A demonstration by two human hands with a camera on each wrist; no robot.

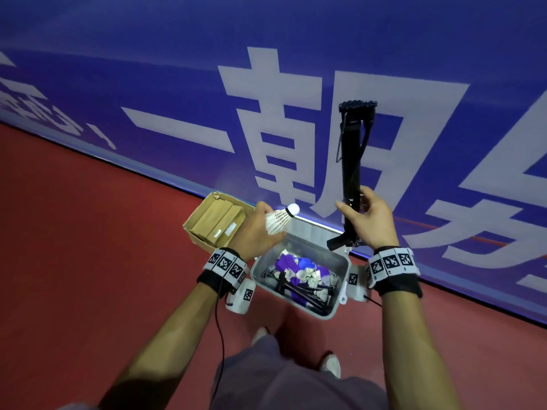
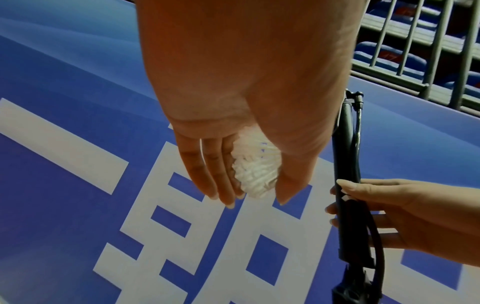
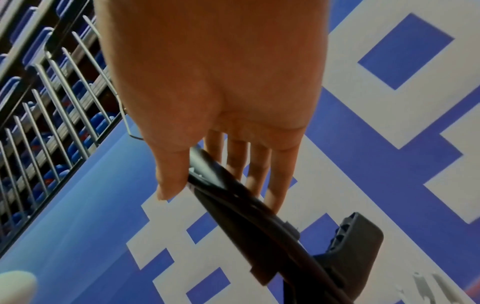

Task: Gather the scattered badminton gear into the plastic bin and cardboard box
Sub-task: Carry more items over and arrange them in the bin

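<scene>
My left hand (image 1: 266,227) holds a white feather shuttlecock (image 1: 279,221) by its skirt, cork end up, just above the near edge of the cardboard box (image 1: 194,229) and the left rim of the grey plastic bin (image 1: 343,281). In the left wrist view the fingers (image 2: 221,181) and thumb cup the shuttlecock (image 2: 255,170). My right hand (image 1: 353,202) grips a long black pump-like tool (image 1: 352,155) upright over the bin's far right corner; the thumb and fingers (image 3: 259,176) pinch its shaft (image 3: 233,197). The bin holds several shuttlecocks, purple and blue pieces and black items. The box holds tan packs.
A blue banner wall (image 1: 177,84) with big white characters stands right behind the bin and box. Red court floor (image 1: 88,261) spreads to the left and toward me. My shoes (image 1: 330,365) are just in front of the bin. A metal railing (image 2: 428,51) tops the banner.
</scene>
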